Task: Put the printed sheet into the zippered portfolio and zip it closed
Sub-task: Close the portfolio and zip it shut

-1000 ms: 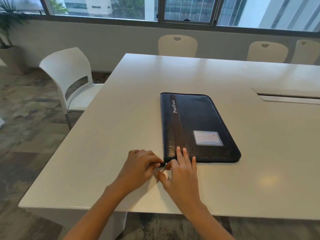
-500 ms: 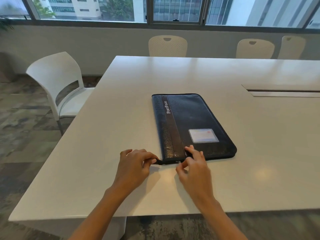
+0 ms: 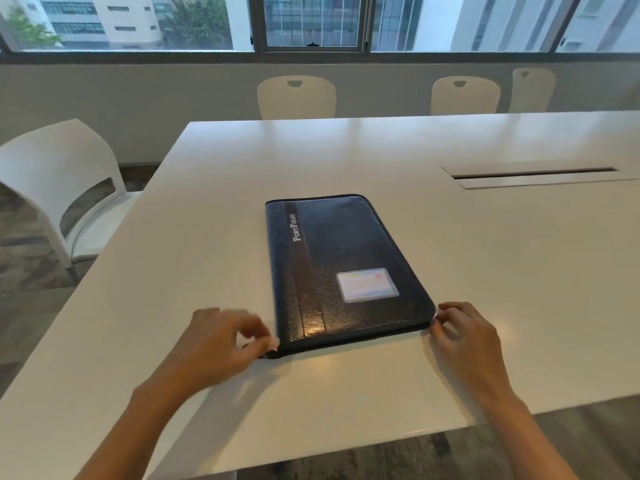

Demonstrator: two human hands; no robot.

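Left grip [image 3: 221,341], right grip [image 3: 464,334] pinch "PortFolio"-lettered portfolio [image 3: 346,271] near corners.

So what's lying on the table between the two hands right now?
In the head view, only the portfolio's near edge lies between the left hand and right hand; each hand is at a near corner.

- portfolio [image 3: 346,268]: dark grained leather-look cover, slight gloss near front edge; clear plastic card window [image 3: 367,285]
- table [image 3: 346,154]: smooth white top, soft sheen
- chair [image 3: 52,188]: white moulded plastic
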